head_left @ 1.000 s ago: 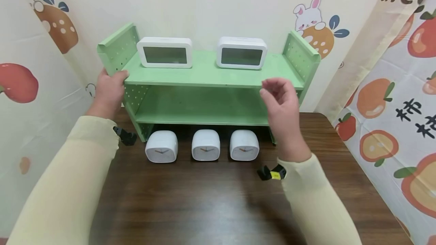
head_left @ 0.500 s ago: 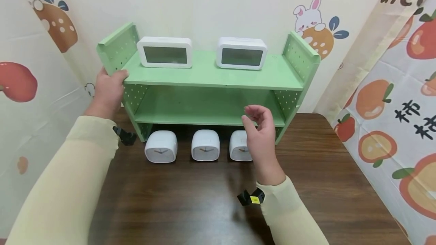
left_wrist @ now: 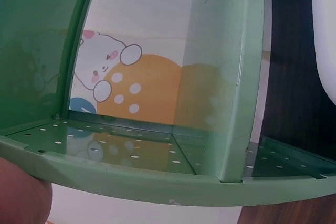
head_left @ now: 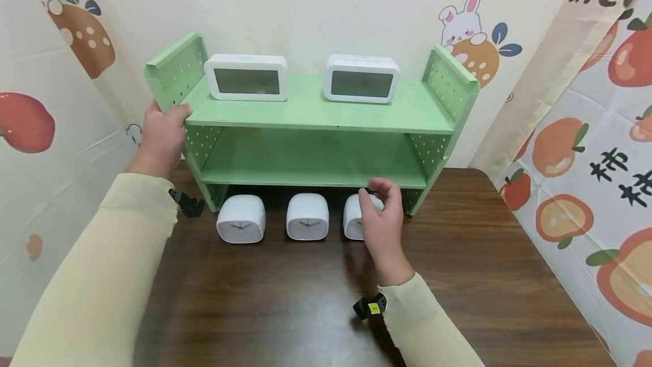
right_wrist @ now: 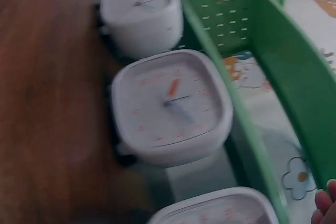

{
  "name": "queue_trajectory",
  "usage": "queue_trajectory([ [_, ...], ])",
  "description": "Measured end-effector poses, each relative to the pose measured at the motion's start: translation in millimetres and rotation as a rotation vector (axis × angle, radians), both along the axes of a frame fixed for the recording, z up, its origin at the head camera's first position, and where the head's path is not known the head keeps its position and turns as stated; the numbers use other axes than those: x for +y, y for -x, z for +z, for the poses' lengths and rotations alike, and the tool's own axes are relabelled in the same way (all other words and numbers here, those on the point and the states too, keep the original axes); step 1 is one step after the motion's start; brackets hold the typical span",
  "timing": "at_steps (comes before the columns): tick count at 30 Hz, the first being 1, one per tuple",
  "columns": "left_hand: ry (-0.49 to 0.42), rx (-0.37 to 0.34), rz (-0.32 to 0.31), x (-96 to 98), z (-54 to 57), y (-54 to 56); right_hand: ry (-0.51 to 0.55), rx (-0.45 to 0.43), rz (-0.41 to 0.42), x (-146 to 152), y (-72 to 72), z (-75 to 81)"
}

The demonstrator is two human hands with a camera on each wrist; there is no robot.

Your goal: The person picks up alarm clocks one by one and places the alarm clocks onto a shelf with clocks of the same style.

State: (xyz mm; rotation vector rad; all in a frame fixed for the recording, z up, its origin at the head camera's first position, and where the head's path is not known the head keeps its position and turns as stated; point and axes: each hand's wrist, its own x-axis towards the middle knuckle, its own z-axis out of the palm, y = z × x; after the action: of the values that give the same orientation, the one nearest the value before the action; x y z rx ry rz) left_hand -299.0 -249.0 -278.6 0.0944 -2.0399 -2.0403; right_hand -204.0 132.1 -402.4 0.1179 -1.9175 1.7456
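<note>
left hand (head_left: 164, 139): clamped on green two-tier shelf (head_left: 305, 156), left end
right hand (head_left: 383, 231): thumb and fingers apart, near rightmost analog clock (head_left: 351, 221)

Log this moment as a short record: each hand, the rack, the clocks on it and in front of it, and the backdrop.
Left hand: grips the left side of the rack, level with its top shelf
Right hand: fingers loosely curved at the right dial clock, not gripping it
Rack: green, two shelves, perforated sides
Top shelf: left digital clock and right digital clock, upright and apart
Table: dark wood; left dial clock, middle dial clock and right dial clock in a row along the rack's front
Backdrop: pale, printed with fruit and a rabbit
</note>
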Motion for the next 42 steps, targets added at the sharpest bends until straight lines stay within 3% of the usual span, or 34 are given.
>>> queue_trajectory([
  [7, -0.018, 0.016, -0.001, -0.6, -1.5, 1.4, -0.018, -0.018, -0.065, 2.2, -1.6, -19.4],
  [16, -0.024, 0.002, 0.005, -3.3, -2.2, 0.4, 0.027, -0.113, -0.179, -0.8, 1.7, -45.4],
  [31, -0.037, 0.02, -0.005, -0.1, -1.6, 1.2, 0.05, -0.267, -0.283, -11.1, 4.7, -59.4],
  [42, -0.032, 0.028, -0.017, -0.1, -1.4, 0.5, -0.01, -0.35, -0.317, -20.8, 2.0, -64.0],
])
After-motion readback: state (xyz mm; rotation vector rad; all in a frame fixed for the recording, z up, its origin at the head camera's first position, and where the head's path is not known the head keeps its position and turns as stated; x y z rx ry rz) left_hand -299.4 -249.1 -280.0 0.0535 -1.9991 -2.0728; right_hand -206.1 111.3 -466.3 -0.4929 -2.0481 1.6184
